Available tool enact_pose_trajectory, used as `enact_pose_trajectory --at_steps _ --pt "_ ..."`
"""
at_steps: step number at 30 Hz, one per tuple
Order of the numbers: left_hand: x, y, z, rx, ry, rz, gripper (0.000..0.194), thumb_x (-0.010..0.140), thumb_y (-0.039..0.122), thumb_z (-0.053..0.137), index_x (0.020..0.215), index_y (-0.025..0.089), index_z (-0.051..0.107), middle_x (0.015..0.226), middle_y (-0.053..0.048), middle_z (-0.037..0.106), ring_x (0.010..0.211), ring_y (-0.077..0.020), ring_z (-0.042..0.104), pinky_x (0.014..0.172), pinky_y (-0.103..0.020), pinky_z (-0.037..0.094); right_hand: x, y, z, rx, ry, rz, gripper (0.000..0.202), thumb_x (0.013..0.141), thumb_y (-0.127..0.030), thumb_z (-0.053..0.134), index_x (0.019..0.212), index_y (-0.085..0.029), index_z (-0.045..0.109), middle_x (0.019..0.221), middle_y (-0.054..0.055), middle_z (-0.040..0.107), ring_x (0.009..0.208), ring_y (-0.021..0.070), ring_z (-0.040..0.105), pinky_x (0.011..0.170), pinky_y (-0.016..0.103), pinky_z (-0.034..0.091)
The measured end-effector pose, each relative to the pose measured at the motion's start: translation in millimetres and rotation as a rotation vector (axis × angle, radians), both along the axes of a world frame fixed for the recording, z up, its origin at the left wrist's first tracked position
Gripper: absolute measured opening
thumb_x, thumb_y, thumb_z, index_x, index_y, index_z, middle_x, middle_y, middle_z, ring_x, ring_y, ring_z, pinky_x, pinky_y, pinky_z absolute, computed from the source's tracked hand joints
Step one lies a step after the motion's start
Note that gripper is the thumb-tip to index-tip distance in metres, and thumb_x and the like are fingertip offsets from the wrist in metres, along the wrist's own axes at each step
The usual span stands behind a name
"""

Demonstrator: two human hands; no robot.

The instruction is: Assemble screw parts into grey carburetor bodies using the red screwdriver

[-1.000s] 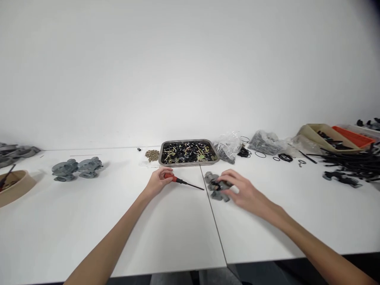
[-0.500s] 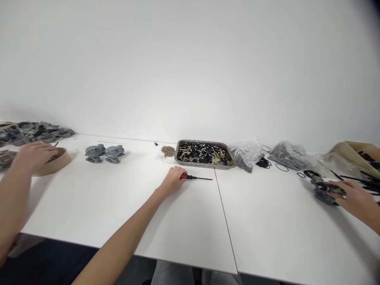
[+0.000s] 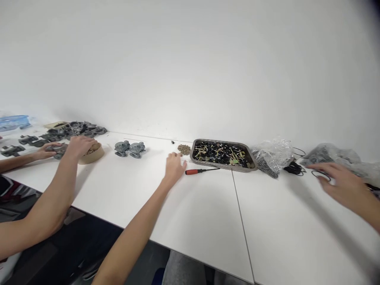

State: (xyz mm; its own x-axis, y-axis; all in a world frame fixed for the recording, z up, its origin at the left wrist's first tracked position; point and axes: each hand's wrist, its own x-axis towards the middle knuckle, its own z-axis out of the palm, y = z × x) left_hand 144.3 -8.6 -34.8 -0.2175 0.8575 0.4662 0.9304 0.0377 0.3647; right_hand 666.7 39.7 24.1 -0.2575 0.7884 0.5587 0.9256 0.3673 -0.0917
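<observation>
My left hand (image 3: 175,168) is open just in front of a small pile of brass-coloured screws or similar small parts (image 3: 184,149), thumb apart from the fingers. To its right a red-handled screwdriver (image 3: 193,171) lies on the table, its tip by the front of a metal tray (image 3: 194,161). At the right, my right hand (image 3: 341,184) hovers open, thumb and fingers apart, around a thin black ring (image 3: 322,175). Whether it touches the ring I cannot tell.
The tray holds black and brass-coloured small parts. Beside it are a clear plastic bag (image 3: 274,154) and black rings (image 3: 293,168). Two grey metal housings (image 3: 130,149) stand left. A co-worker's hand (image 3: 80,146) reaches into a round tan container (image 3: 92,156); another hand (image 3: 49,151) holds a grey part.
My left hand has let go of the screwdriver and moved towards the small brass-coloured parts. My right hand has released a grey metal part and moved to the ring. The view has turned left.
</observation>
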Motion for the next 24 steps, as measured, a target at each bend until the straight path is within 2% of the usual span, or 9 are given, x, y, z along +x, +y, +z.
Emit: enact_pose_trajectory --at_steps 2,5,7,10,14,17,21,24 --pt "-35 1 19.0 0.051 0.022 0.207 0.035 0.088 0.030 0.048 0.116 0.011 0.056 0.114 -0.018 0.053 0.113 -0.0328 0.046 0.100 -0.046 0.037 -54 -5 -11.4 -0.024 0.073 0.186 0.034 0.083 -0.023 0.041 0.109 -0.015 0.061 0.108 0.018 0.062 0.099 0.0303 0.059 0.084 0.047 0.048" --pt "-92 1 41.6 0.079 0.082 0.427 0.048 0.087 0.031 0.049 0.129 0.008 0.046 0.127 -0.024 0.043 0.122 -0.0402 0.038 0.101 -0.053 0.033 -115 -14 -38.1 -0.095 0.069 0.365 0.035 0.090 -0.023 0.038 0.121 -0.021 0.054 0.119 0.010 0.059 0.112 0.0239 0.056 0.098 0.040 0.046" --pt "-123 1 47.5 0.024 0.131 0.479 0.050 0.083 0.031 0.053 0.127 0.007 0.049 0.125 -0.027 0.044 0.121 -0.0440 0.039 0.098 -0.055 0.035 -136 -20 -53.4 -0.129 0.082 0.444 0.036 0.091 -0.021 0.037 0.124 -0.022 0.052 0.121 0.008 0.057 0.116 0.0234 0.053 0.102 0.040 0.043" --pt "-149 2 44.0 -0.098 0.194 0.481 0.043 0.081 0.032 0.056 0.119 0.010 0.055 0.119 -0.028 0.048 0.117 -0.0464 0.043 0.092 -0.056 0.038 -144 -30 -64.3 -0.179 0.174 0.488 0.033 0.093 -0.021 0.037 0.122 -0.022 0.052 0.118 0.009 0.058 0.114 0.0250 0.053 0.101 0.043 0.042" --pt "-159 8 34.6 -0.188 0.214 0.504 0.044 0.081 0.033 0.057 0.121 0.013 0.053 0.122 -0.030 0.046 0.115 -0.0502 0.045 0.087 -0.062 0.039 -140 -42 -64.4 -0.232 0.299 0.442 0.032 0.093 -0.020 0.037 0.121 -0.020 0.052 0.114 0.009 0.058 0.108 0.0244 0.056 0.095 0.042 0.046" --pt "-159 13 33.8 -0.202 0.186 0.514 0.050 0.079 0.030 0.060 0.125 0.014 0.048 0.123 -0.032 0.044 0.114 -0.0524 0.046 0.084 -0.063 0.041 -143 -48 -62.4 -0.262 0.319 0.430 0.032 0.091 -0.017 0.037 0.119 -0.021 0.054 0.113 0.008 0.060 0.107 0.0229 0.057 0.094 0.041 0.047" --pt "-157 12 40.6 -0.179 0.110 0.476 0.045 0.080 0.029 0.056 0.121 0.013 0.049 0.123 -0.032 0.046 0.118 -0.0528 0.044 0.087 -0.062 0.040 -148 -53 -60.0 -0.291 0.340 0.435 0.031 0.090 -0.016 0.037 0.114 -0.021 0.057 0.115 0.007 0.059 0.110 0.0228 0.056 0.098 0.042 0.046" --pt "-152 6 50.2 -0.157 -0.001 0.428 0.042 0.078 0.034 0.058 0.113 0.014 0.051 0.113 -0.027 0.054 0.116 -0.0503 0.048 0.089 -0.062 0.041 -148 -56 -56.9 -0.307 0.374 0.436 0.033 0.091 -0.016 0.037 0.118 -0.022 0.055 0.116 0.007 0.058 0.112 0.0232 0.054 0.099 0.043 0.045"
